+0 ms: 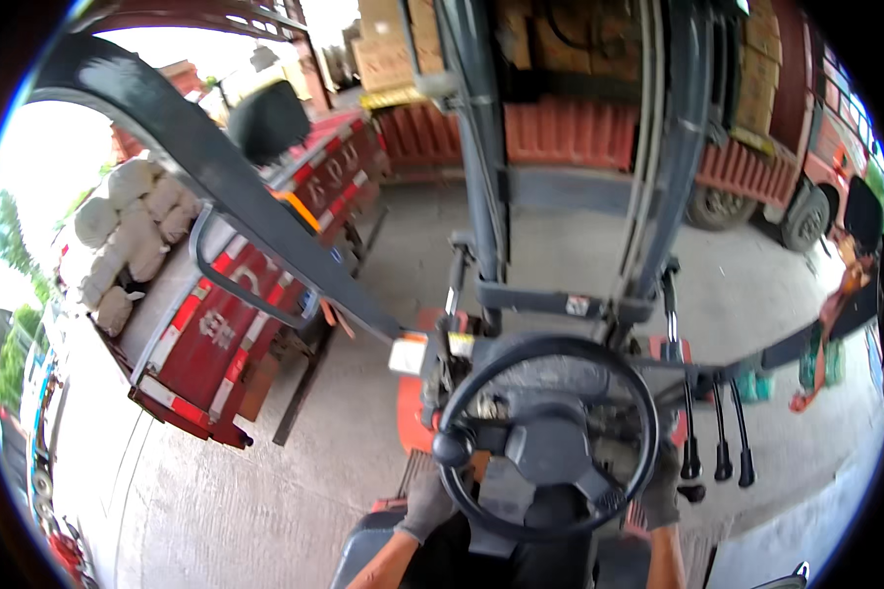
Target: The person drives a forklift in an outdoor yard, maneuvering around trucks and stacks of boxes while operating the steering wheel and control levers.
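My gloved left hand (426,505) is at the lower left of the black steering wheel (599,353), below its spinner knob (454,447); the wheel partly hides its fingers, so I cannot tell whether it grips. My gloved right hand (661,496) is beside the wheel's lower right, near several black-knobbed levers (721,452), its fingers mostly hidden. A grey forklift mast (481,177) rises ahead over the dashboard (550,383).
Left, a red truck bed (206,363) carries pale sacks (133,236) beside the forklift's frame (226,187). Ahead is a red truck side (570,133) with stacked cartons (383,49); its wheel (807,221) stands on concrete (314,491). Green bundles (817,363) lie right.
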Demonstrator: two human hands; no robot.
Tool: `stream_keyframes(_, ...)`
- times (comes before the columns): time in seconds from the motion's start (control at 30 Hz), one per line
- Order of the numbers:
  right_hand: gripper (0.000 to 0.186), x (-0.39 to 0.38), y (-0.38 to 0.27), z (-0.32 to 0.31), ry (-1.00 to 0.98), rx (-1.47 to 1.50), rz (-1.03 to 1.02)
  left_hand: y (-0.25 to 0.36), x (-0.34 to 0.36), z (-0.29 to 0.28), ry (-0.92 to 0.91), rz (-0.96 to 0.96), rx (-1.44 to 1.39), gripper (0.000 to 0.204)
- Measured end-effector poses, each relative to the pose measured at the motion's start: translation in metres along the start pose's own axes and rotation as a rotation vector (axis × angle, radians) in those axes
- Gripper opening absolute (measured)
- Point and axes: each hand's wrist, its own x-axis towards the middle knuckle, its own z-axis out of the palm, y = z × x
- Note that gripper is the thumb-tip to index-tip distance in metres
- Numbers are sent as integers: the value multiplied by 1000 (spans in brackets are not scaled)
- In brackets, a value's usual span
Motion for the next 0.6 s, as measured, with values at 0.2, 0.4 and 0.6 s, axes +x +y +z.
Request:
stream_keyframes(0.2,18,-137,-63,-113,-400,-29,-3,21,-12,-9,8,-27,-99,12)
stream_keyframes(0.4,28,-73,-5,-129,125,-218,103,22,-13,-16,-32,-14,-32,22)
stream_keyframes(0.6,38,-14,137,-14,13,41,529,-4,-8,-6,-88,-5,-63,21)
